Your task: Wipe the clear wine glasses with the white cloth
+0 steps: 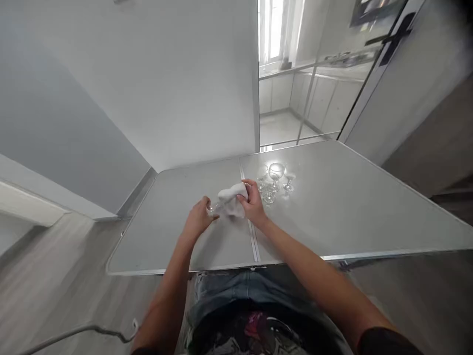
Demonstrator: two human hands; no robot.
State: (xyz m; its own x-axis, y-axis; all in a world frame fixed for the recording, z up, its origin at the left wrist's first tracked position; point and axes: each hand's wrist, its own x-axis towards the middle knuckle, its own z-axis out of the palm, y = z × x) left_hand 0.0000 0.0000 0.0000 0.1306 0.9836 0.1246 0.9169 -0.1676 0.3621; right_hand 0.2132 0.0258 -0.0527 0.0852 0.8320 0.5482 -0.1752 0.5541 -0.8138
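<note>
Two hands: both meet over the middle seam of the table (332, 207), head view.
Left hand (197, 219): closed around the foot end of a glass (211, 209) lying on its side.
Right hand (253, 202): fingers closed on a white cloth (231, 201) wrapped over the bowl end.
Axis: the glass runs left to right between the hands, stem left, bowl right.
Nearby: four glasses (275, 180) stand just right of the right hand.
</note>
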